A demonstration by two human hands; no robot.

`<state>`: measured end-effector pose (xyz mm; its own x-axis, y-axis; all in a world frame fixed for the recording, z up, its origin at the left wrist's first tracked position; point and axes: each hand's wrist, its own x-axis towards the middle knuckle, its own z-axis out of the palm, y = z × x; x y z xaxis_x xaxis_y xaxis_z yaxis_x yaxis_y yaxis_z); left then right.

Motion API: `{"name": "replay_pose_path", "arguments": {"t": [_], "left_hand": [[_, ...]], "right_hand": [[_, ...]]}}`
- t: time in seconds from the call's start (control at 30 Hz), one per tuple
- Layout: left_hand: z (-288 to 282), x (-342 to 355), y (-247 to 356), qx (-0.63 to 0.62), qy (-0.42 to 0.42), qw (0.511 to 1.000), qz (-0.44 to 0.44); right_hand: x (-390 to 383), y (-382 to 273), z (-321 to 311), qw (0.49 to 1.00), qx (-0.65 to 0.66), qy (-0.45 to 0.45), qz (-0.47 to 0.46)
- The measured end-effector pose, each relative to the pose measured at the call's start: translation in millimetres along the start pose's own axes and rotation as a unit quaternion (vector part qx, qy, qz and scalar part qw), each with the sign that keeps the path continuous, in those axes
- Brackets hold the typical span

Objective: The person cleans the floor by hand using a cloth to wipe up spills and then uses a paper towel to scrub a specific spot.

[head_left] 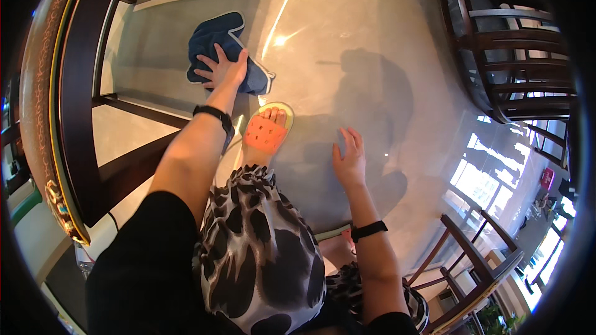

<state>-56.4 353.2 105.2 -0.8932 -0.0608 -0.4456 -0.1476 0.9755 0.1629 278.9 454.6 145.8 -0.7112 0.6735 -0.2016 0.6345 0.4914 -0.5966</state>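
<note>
A dark blue cloth (214, 29) with a pale border lies crumpled on the shiny grey floor (372, 18). My left hand (220, 71) presses on it from above, fingers spread flat and the thumb pointing away to the right. Over the floor to the right, my right hand (351, 156) hangs with its fingers loosely stretched and nothing in them. Between the two hands is my foot in an orange slipper (267, 133) with a yellow sole, just below the cloth.
A dark wooden table (77, 86) with legs and crossbars stands close on the left. At the upper right is a dark slatted chair (503, 43). Another wooden chair (472, 260) stands at the lower right. Bright window reflections (490, 167) lie on the floor near it.
</note>
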Motion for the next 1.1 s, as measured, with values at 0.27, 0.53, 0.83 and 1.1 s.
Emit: {"name": "replay_pose_path", "arguments": {"t": [0.27, 0.53, 0.83, 1.1], "left_hand": [[9.3, 36.4, 109.2, -0.021, -0.041, 0.988, 0.145], [70.8, -79.3, 142.7, 0.043, -0.260, 0.829, 0.493], [50.6, -47.0, 100.0, 0.044, -0.090, 0.911, 0.401], [36.4, -52.4, 118.1, 0.192, -0.182, 0.904, 0.334]], "right_hand": [[11.5, -3.7, -2.1, 0.986, 0.123, -0.073, 0.082], [67.6, -7.6, -16.0, 0.994, 0.039, 0.106, 0.006], [174.7, -12.9, -27.8, 0.944, -0.279, -0.151, -0.092], [112.1, 23.5, -21.2, 0.961, -0.244, -0.036, 0.128]]}}
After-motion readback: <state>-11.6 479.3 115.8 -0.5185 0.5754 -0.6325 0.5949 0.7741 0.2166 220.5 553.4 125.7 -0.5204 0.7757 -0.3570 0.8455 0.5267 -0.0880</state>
